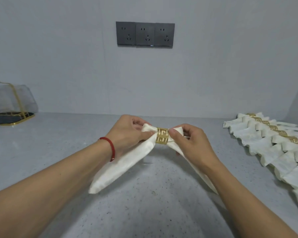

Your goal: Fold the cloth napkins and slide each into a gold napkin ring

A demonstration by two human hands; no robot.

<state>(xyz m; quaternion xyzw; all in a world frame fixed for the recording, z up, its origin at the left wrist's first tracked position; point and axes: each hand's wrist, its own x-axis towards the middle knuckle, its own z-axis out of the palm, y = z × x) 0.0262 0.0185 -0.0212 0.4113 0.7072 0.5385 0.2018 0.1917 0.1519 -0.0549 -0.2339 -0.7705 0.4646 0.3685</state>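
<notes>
- Pinching the cream napkin [127,162] on either side of the gold ring [162,136], both hands hold it raised just above the grey worktop [144,203].
- Left hand [127,133] fingers curl round the cloth bunched at the ring's left edge; the thumb tip presses the fabric right beside the metal.
- Right hand [191,140] fingers grip the cloth at the ring's right edge, thumb on top, the other fingers folded under.
- The ring, cut with a square key pattern, sits around the gathered middle of the napkin, between the two hands.
- From the ring, the two folded halves of the napkin fan down and toward the camera: the left one ends in a blunt tip near the left forearm, the right one runs under the right forearm and is partly hidden.
- A red cord bracelet [110,148] circles the left wrist.
- Along the worktop's right side lies a row of finished napkins [265,146], each in a gold ring, overlapping one another.
- At far left stands a sheer bag with gold trim [12,98].
- On the grey wall behind hangs a dark triple socket panel [145,34].
</notes>
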